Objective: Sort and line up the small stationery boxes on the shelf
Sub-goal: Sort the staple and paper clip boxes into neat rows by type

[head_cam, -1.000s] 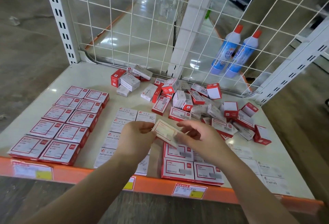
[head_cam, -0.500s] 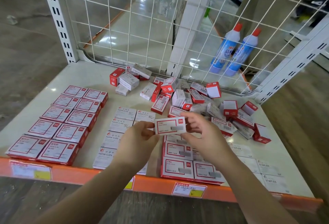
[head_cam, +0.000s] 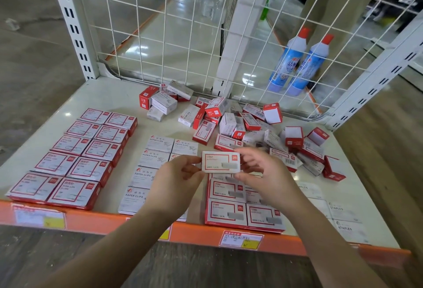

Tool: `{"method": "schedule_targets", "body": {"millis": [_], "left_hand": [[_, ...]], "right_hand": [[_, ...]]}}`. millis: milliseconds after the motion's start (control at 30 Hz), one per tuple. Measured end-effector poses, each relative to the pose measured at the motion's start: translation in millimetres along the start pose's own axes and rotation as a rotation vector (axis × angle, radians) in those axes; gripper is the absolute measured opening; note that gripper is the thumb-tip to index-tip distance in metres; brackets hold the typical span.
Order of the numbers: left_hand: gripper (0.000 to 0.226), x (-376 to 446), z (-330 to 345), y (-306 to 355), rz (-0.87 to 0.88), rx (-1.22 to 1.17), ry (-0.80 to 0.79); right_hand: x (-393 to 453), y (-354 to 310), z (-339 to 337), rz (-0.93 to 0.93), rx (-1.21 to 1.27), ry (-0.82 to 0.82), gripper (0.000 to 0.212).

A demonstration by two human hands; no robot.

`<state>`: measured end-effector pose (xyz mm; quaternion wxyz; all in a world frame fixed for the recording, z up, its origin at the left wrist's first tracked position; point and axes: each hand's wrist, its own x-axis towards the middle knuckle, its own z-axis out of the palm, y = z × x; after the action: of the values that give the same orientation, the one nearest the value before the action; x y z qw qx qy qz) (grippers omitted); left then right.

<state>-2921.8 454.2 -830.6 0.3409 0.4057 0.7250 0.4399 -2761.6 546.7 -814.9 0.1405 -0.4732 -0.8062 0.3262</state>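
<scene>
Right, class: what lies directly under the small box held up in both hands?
Under the held box, gripped by the left hand and right hand, lies the double column of red-framed boxes. Its far end is covered by box and fingers.

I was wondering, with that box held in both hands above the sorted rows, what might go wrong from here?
1. The held box is only pinched at its ends by the left hand and right hand; it might slip onto the red-bordered rows below.
2. The forearms cross the paper clip rows and could nudge them.
3. The unsorted pile sits close behind and could get knocked.
</scene>
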Motion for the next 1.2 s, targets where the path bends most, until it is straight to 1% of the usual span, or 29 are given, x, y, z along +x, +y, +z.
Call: {"method": "schedule_targets", "body": {"millis": [200,400,500,567,667,767,833,1033,1200], "left_hand": [[0.028,0,2,0,0.007,0.018,-0.014],[0.035,0,8,-2,0.032,0.071,-0.025],[0.037,-1,15,-1,0.043,0.165,-0.016],[0.036,-4,19,2,0.06,0.238,-0.043],[0.037,-13,27,8,0.164,0.371,-0.085],[0.04,-18,35,12,0.285,0.524,-0.134],[0.041,-20,40,15,0.319,0.575,-0.177],[0.04,-24,51,18,0.351,0.75,-0.28],[0.039,-24,53,18,0.358,0.775,-0.269]], "right_hand": [[-3,1,-3,0.002,0.004,-0.011,0.049],[-9,6,-10,0.01,0.027,0.016,0.048],[-10,14,-16,0.029,0.047,0.053,0.044],[-12,20,-21,0.04,0.064,0.088,0.044],[-15,28,-30,0.054,0.088,0.106,0.042],[-19,37,-35,0.089,0.089,0.074,0.037],[-22,45,-37,0.1,0.076,0.048,0.039],[-30,62,-42,0.127,0.042,0.008,0.032],[-33,66,-45,0.148,0.008,-0.073,0.03]]}}
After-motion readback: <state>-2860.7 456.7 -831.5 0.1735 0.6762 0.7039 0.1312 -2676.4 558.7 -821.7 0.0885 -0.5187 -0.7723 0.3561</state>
